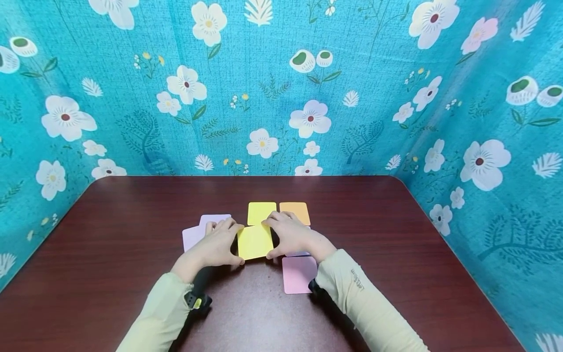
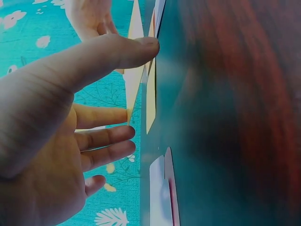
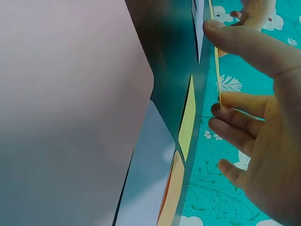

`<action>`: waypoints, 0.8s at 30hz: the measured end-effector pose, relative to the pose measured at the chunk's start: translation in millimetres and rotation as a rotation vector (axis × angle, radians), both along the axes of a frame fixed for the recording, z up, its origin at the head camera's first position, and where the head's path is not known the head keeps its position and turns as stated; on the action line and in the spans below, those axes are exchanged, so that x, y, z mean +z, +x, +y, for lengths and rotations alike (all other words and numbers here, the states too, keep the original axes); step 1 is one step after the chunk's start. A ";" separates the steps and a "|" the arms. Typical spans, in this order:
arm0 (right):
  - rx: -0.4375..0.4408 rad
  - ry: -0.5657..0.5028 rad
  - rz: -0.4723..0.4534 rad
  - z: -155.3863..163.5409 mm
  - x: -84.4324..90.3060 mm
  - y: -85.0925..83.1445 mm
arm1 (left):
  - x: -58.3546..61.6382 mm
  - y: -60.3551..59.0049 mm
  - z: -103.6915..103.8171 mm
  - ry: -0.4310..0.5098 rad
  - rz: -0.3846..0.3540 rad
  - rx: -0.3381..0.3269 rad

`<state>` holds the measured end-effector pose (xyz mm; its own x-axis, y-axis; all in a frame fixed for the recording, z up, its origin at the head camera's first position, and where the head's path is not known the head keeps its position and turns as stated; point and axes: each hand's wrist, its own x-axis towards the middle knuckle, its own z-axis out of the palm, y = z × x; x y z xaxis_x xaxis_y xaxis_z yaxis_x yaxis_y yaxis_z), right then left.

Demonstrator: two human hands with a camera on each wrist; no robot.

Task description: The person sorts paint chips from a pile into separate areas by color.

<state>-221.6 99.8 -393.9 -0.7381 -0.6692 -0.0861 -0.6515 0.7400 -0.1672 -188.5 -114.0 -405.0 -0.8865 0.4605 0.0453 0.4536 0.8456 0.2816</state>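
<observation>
A square yellow paper card (image 1: 255,242), tilted a little, is held between both hands off the table. My left hand (image 1: 214,246) pinches its left edge, thumb at the near corner and a finger at the far one. On the opposite edge, my right hand (image 1: 293,235) does likewise. The right wrist view shows the card (image 3: 217,70) nearly edge-on, apart from the tabletop. Another yellow card (image 1: 262,213) lies just behind it, beside an orange card (image 1: 297,210). Beneath the right hand, a pale bluish card (image 3: 146,172) is mostly hidden in the head view.
Two overlapping lilac cards (image 1: 191,238) lie left of the left hand, partly covered by it. A pink card (image 1: 296,276) sits under the right wrist. The dark wood table (image 1: 110,234) ends at a blue flowered curtain (image 1: 264,88) behind and at both sides.
</observation>
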 end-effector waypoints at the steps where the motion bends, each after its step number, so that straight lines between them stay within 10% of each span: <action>1: -0.005 -0.002 -0.004 0.5 -0.2 -1.1 | -0.3 -2.0 0.6 0.001 0.000 -0.002; 24: -0.096 -0.036 0.061 7.2 -10.6 -31.8 | -5.4 -36.4 7.7 -0.003 -0.028 0.024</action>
<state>-253.5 107.0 -404.5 -0.8019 -0.5972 -0.0162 -0.5879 0.7936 -0.1569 -224.9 -106.3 -410.4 -0.8980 0.4395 0.0191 0.4255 0.8568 0.2913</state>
